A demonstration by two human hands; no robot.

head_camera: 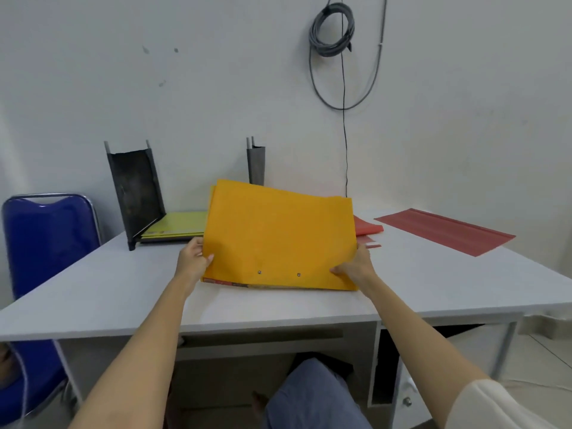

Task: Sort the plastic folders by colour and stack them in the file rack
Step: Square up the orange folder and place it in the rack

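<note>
A stack of orange folders (278,233) stands tilted on its near edge on the white table (123,283), lifted at the back. My left hand (193,257) grips its left edge and my right hand (356,267) grips its right edge. Behind it stands the black file rack (134,193) with yellow-green folders (179,226) lying in its bottom tray. A second rack upright (256,164) shows above the orange stack. Red folders (368,227) peek out behind the stack's right side. One red folder (445,230) lies flat at the far right.
A blue chair (46,243) stands at the table's left. Coiled grey cable (332,29) hangs on the wall behind. My knee (312,394) is under the table, beside a white drawer unit (390,366).
</note>
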